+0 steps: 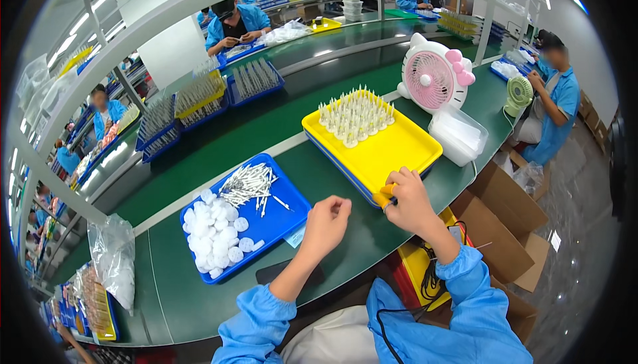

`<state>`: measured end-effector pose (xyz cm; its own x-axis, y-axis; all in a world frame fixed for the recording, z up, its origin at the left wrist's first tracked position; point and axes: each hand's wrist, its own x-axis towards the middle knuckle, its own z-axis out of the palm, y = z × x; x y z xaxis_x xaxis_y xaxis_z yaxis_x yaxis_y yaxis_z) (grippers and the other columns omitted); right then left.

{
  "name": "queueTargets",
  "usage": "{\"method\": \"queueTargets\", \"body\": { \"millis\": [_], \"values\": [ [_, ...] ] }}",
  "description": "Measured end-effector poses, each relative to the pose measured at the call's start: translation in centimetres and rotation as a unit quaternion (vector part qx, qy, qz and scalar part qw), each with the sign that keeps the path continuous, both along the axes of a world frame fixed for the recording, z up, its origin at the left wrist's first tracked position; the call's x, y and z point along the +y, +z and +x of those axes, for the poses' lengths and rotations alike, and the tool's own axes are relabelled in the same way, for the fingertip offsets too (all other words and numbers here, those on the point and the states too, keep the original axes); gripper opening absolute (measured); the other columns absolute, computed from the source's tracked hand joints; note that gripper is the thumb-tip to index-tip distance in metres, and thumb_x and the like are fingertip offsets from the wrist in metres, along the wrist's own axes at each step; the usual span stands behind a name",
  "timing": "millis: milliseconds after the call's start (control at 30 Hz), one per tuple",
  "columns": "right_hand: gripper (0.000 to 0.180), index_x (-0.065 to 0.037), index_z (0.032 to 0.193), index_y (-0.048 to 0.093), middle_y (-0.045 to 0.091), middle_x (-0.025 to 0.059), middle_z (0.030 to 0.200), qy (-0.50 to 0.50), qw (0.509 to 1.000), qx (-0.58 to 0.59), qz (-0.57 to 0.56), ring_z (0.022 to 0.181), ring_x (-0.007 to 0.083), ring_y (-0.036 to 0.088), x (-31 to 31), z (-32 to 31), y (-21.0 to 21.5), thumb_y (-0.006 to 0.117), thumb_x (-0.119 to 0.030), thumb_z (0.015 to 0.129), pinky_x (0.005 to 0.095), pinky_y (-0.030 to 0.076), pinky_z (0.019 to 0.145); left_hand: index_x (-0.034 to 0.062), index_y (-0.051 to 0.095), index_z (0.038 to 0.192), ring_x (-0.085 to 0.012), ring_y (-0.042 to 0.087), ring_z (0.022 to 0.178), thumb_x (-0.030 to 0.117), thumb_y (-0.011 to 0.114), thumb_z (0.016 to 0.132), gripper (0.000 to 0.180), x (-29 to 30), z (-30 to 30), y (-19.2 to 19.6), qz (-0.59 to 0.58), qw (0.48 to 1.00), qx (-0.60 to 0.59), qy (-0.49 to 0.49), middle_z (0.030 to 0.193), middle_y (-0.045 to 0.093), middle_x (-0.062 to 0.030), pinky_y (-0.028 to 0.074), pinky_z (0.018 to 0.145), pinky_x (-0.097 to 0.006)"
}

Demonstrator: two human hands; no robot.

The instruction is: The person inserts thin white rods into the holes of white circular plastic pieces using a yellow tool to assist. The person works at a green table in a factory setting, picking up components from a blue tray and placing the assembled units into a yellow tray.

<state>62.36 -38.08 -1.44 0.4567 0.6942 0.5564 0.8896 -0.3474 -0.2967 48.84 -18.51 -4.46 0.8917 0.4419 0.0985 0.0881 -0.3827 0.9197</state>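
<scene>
My left hand (330, 221) is over the table, just right of the blue tray (290, 177), its fingers curled together; whether anything small sits in them is hidden. White round discs (214, 228) and a heap of thin white sticks with dark tips (249, 186) lie in that tray. At the near corner of the yellow tray (392, 146), my right hand (407, 203) has its fingers closed, with an orange-yellow bit by the fingertips that I cannot make out. Upright pointed pieces on round white bases (357, 117) stand in rows at that tray's far end.
A pink-and-white fan (428, 78) and a clear plastic box (458, 135) stand beyond the yellow tray. A dark flat object (286, 272) lies under my left forearm. A plastic bag (113, 258) is at left, open cartons (495, 224) at right. Co-workers sit around the line.
</scene>
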Motion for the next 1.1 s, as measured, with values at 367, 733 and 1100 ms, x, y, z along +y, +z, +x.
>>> {"method": "queueTargets", "body": {
  "millis": [367,733,1100],
  "values": [
    [0.023,-0.001,0.086,0.07,0.061,0.0134,0.099,-0.029,0.984,-0.173,0.041,0.099,0.0338,0.062,0.2,1.8,2.0,0.081,-0.008,0.068,0.0456,0.047,0.084,-0.0048,0.075,0.076,-0.0404,0.078,0.073,0.04,0.07,0.104,0.053,-2.6,6.5,1.3,0.092,0.992,0.051,0.075,0.073,0.074,-0.0246,0.061,0.07,-0.049],
    [0.015,-0.003,0.078,0.065,0.062,0.0125,0.088,0.037,0.965,-0.254,-0.055,0.088,0.0334,0.064,0.8,2.7,5.3,0.078,-0.007,0.071,0.0446,0.051,0.08,-0.0132,0.076,0.092,-0.0541,0.077,0.092,0.029,0.072,0.093,0.042,-2.3,6.8,4.6,0.112,0.988,0.062,0.085,0.093,0.075,-0.0376,0.064,0.085,-0.058],
    [0.019,0.001,0.078,0.059,0.058,0.0183,0.087,0.049,0.974,-0.215,0.048,0.084,0.0414,0.062,2.0,1.2,3.9,0.075,0.002,0.068,0.0519,0.052,0.074,-0.0166,0.072,0.109,-0.028,0.08,0.067,0.013,0.057,0.105,0.033,10.6,-15.9,13.3,0.021,0.97,-0.001,0.242,0.089,0.079,-0.0243,0.066,0.057,-0.038]
  ]
}}
